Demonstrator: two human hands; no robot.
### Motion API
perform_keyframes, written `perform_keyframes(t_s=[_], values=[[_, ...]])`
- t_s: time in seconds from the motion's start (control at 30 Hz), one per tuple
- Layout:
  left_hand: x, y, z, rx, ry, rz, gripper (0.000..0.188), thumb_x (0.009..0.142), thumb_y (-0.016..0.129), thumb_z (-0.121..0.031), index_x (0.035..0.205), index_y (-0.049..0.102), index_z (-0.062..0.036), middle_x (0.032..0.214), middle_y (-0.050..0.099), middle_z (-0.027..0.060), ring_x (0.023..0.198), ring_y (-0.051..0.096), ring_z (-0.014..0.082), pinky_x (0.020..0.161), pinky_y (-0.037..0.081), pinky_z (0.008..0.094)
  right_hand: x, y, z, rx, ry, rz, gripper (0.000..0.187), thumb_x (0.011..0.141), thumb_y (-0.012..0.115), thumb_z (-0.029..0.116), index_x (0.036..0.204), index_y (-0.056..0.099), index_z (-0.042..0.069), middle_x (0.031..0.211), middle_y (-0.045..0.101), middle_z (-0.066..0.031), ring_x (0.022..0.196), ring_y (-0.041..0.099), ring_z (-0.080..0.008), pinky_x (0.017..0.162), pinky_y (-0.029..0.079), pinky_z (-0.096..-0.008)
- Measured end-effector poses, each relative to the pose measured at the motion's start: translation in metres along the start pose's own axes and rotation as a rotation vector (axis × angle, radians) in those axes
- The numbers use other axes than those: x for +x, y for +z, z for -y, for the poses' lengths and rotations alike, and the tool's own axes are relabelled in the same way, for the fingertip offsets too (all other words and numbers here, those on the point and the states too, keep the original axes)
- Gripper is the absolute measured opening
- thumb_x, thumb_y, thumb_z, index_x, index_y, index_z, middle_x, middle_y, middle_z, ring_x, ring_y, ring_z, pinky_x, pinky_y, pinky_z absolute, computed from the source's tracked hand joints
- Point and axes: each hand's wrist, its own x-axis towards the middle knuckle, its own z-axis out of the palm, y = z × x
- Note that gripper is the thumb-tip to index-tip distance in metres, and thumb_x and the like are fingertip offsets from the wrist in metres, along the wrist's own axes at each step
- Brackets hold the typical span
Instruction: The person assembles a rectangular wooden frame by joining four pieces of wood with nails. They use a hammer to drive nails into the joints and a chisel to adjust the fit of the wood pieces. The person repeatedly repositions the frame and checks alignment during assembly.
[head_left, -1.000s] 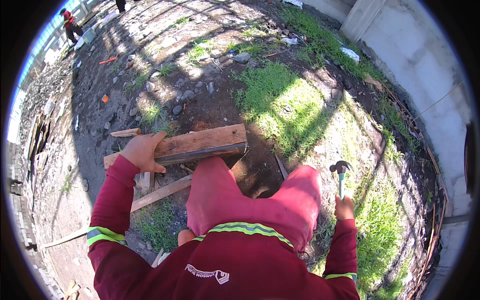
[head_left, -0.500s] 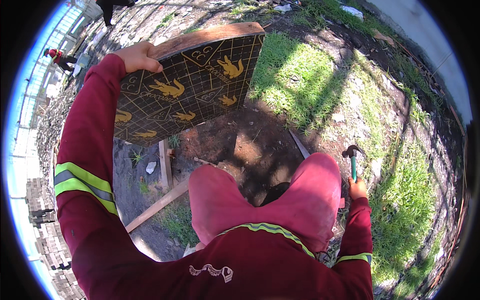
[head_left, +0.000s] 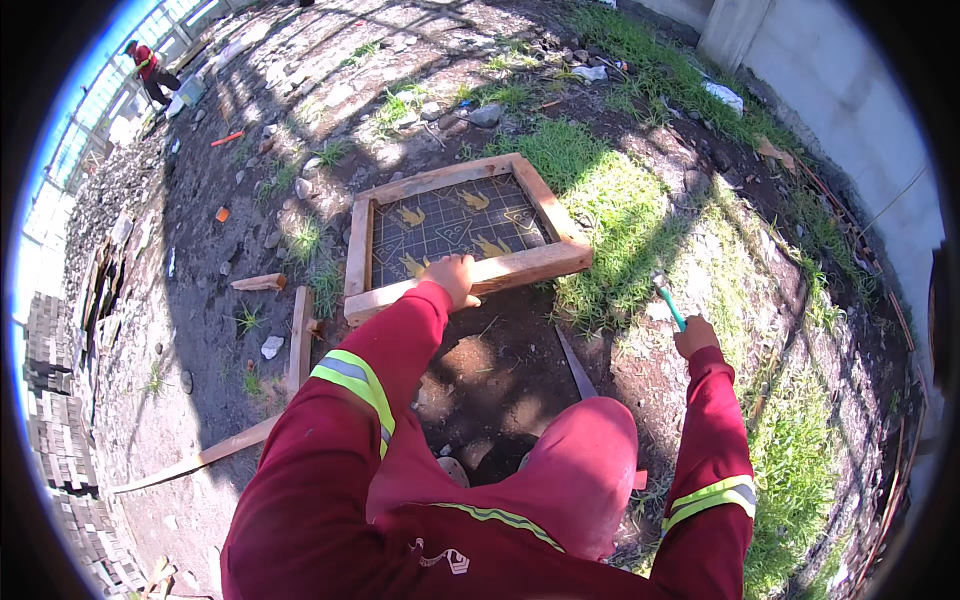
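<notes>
In front of me lies a square panel (head_left: 395,235), dark with gold printed figures and a grid, edged by a wooden frame (head_left: 540,262). Fingers of my left hand (head_left: 453,280) curl over the frame's near rail, gripping it. Off to the right, my right hand (head_left: 697,337) is closed around the green handle of a hammer (head_left: 671,303), whose head points away from me above the ground. A pointed metal blade (head_left: 573,365), like a saw's, rests on the soil beside my right knee; its near end is hidden behind the knee.
Wooden strips (head_left: 300,345) and a short wood offcut (head_left: 260,283) lie on the left. Grass (head_left: 620,220) grows on the right, before a concrete wall (head_left: 840,100). Blocks (head_left: 60,430) are stacked at far left. Another person (head_left: 148,70) stands far off at upper left.
The panel, raised on edge in my left hand before, now lies lower with its framed side up. My left hand has shifted to its near rail. The hammer has moved slightly left.
</notes>
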Motion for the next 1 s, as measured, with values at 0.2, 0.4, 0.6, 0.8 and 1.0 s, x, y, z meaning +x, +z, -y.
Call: perform_keyframes(t_s=[0.2, 0.4, 0.6, 0.8, 1.0], values=[[-0.025, 0.124, -0.037, -0.004, -0.214, -0.043, 0.060, 0.067, 0.082, -0.038, 0.112, 0.052, -0.0124, 0.106, 0.058, 0.0073, 0.105, 0.058, 0.0259, 0.085, 0.048, 0.0436, 0.061, -0.018, 0.057, -0.293, -0.002, 0.105, 0.025, 0.086, 0.059, 0.017, 0.105, 0.067, 0.005, 0.103, 0.069, -0.0183, 0.097, 0.067, -0.0352, 0.082, 0.055, -0.0436], [-0.064, 0.067, 0.015, -0.193, -0.326, 0.340, 0.053, 0.081, 0.070, -0.035, 0.122, 0.053, -0.0073, 0.124, 0.056, 0.0161, 0.119, 0.053, 0.0326, 0.101, 0.040, 0.0468, 0.085, 0.031, 0.096, -0.612, -0.172, 0.210, 0.027, 0.089, 0.057, 0.023, 0.109, 0.069, 0.010, 0.111, 0.069, -0.0127, 0.102, 0.067, -0.0304, 0.084, 0.054, -0.0430], [-0.209, -0.029, 0.128, -0.259, -0.594, 0.069, 0.054, 0.082, 0.070, -0.034, 0.124, 0.055, -0.0029, 0.118, 0.062, 0.0190, 0.110, 0.059, 0.0355, 0.093, 0.047, 0.0432, 0.086, 0.062, 0.087, -0.533, -0.141, 0.090, 0.027, 0.090, 0.056, 0.027, 0.102, 0.072, 0.009, 0.102, 0.071, -0.0134, 0.097, 0.068, -0.0314, 0.082, 0.055, -0.0426], [-0.419, -0.040, 0.099, -0.644, -1.147, -0.463, 0.048, 0.084, 0.071, -0.033, 0.116, 0.059, 0.0014, 0.107, 0.067, 0.0177, 0.101, 0.065, 0.0289, 0.088, 0.050, 0.0380, 0.109, 0.061, 0.081, -0.619, -0.225, 0.186, 0.032, 0.086, 0.061, 0.031, 0.108, 0.070, 0.010, 0.113, 0.068, -0.0142, 0.104, 0.066, -0.0311, 0.088, 0.053, -0.0426], [-0.598, 0.007, -0.028, -0.689, -1.643, -0.662, 0.043, 0.087, 0.070, -0.026, 0.118, 0.058, 0.0021, 0.109, 0.067, 0.0157, 0.101, 0.065, 0.0241, 0.089, 0.050, 0.0341, 0.127, 0.079, 0.072, -0.802, -0.377, 0.240, 0.032, 0.083, 0.065, 0.026, 0.108, 0.068, 0.006, 0.110, 0.068, -0.0157, 0.103, 0.066, -0.0321, 0.087, 0.053, -0.0422]])
